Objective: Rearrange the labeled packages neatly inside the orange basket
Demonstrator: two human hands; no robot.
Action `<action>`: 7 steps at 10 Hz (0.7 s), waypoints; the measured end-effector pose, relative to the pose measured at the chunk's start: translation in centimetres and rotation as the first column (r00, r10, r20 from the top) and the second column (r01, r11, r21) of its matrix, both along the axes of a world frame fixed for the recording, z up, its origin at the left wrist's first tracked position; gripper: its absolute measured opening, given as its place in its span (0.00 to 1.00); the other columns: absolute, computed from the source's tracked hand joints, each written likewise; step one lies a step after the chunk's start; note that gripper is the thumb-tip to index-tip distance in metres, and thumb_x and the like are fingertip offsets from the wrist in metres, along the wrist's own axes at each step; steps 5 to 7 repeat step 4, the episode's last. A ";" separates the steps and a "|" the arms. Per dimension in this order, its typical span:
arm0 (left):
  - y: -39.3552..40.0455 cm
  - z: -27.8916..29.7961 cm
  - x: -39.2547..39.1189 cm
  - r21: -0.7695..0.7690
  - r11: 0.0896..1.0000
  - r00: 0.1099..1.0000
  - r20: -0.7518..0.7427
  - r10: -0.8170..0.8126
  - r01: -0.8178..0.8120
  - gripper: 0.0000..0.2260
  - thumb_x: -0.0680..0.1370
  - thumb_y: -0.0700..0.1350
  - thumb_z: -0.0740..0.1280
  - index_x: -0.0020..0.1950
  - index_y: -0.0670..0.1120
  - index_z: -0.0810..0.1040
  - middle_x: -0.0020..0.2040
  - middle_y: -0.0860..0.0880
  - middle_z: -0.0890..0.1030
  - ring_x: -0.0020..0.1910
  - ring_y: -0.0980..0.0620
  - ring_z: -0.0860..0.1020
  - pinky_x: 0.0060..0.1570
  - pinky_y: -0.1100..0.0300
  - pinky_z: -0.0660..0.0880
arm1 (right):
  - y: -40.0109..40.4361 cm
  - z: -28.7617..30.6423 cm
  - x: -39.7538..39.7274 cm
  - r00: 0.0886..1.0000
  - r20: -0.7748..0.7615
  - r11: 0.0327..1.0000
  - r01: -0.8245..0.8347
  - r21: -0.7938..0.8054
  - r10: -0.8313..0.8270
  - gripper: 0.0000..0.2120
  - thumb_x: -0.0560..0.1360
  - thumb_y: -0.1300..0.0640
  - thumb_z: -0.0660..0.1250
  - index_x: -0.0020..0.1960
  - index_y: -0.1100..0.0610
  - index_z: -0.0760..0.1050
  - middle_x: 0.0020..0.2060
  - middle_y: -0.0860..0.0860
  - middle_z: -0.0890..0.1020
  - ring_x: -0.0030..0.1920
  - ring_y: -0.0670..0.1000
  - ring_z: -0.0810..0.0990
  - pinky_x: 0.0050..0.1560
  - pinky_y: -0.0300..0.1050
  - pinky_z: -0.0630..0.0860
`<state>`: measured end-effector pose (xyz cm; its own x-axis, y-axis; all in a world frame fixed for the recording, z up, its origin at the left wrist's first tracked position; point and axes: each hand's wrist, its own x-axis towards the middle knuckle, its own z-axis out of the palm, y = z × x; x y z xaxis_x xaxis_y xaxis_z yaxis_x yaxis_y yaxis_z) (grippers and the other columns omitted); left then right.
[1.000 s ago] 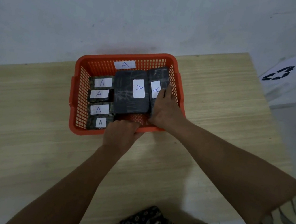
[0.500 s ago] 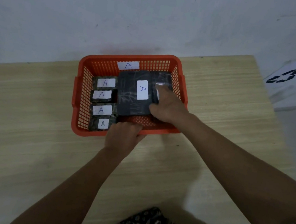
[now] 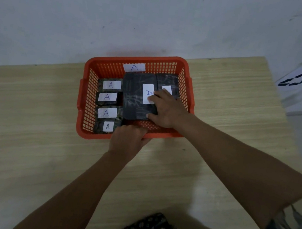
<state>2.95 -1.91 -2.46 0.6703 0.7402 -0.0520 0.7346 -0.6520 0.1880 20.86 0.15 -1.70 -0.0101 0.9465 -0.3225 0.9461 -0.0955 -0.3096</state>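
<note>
Inside the orange basket [image 3: 188,69], 4 small packages [image 3: 108,104] leftward, right hand [image 3: 166,110] flat across the big package [image 3: 137,96], left hand [image 3: 128,142] gripping the rim.

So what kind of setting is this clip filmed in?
Probably a bare staged sorting station, not a home: a plain light wooden table against a scuffed white wall, holding only an orange plastic mesh basket of dark wrapped packages with handwritten "A" labels.

We read a handwritten "A" on the basket's [image 3: 188,76] far-wall label [image 3: 134,67] and on five package labels [image 3: 112,84].
</note>
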 end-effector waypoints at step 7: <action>2.3 4.9 -0.9 -0.313 0.923 0.971 0.156 -0.181 0.222 0.13 0.70 0.48 0.73 0.53 0.48 0.79 0.48 0.49 0.83 0.46 0.50 0.81 0.43 0.67 0.76 | -2.3 4.3 1.1 0.983 -0.119 0.924 0.173 0.340 -0.140 0.21 0.78 0.51 0.64 0.70 0.55 0.71 0.71 0.55 0.70 0.69 0.57 0.71 0.64 0.51 0.70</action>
